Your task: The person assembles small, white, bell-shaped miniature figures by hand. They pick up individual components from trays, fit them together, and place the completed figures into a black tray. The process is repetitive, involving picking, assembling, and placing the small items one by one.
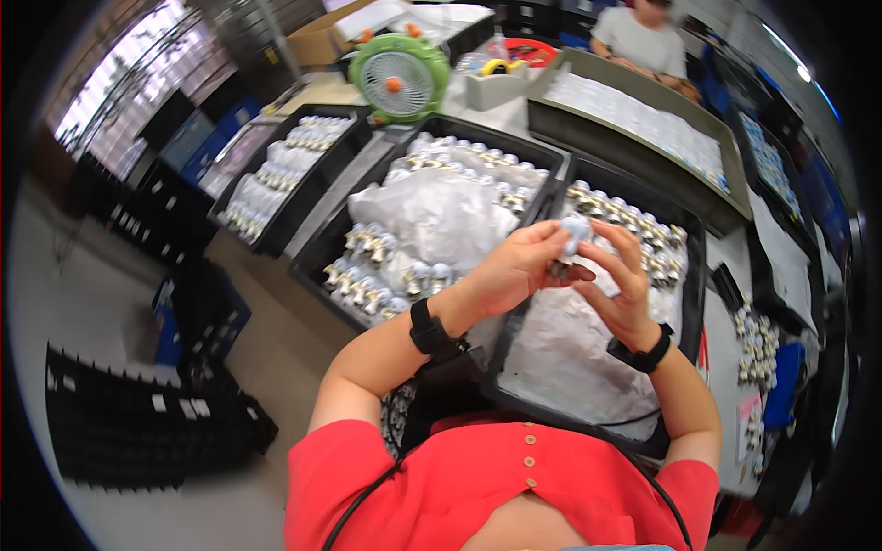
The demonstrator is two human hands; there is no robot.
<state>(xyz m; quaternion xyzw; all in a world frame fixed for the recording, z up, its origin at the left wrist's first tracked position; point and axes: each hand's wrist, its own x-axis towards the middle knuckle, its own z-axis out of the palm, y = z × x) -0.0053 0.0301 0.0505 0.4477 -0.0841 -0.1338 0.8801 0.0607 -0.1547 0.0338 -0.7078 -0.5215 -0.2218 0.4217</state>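
Between my two hands, above the right-hand black tray (503, 386), is a small bulb-shaped part (576, 228) with a pale blue-white dome and a metallic base. My left hand (511, 274) pinches it from the left, thumb and fingers closed round its lower part. From the other side my right hand (625, 286) has its curled fingertips against the dome. The fingers hide part of the base. Similar parts (625, 213) stand in rows at the far end of this tray, with crumpled white sheeting (574, 358) nearer me.
The middle black tray (317, 280) holds more parts and white sheeting (441, 207). Further left is another filled tray (266, 241). A green fan (400, 78), a tape dispenser (496, 87) and an olive tray (542, 115) stand behind. Loose parts (758, 349) lie right; a person (638, 41) sits opposite.
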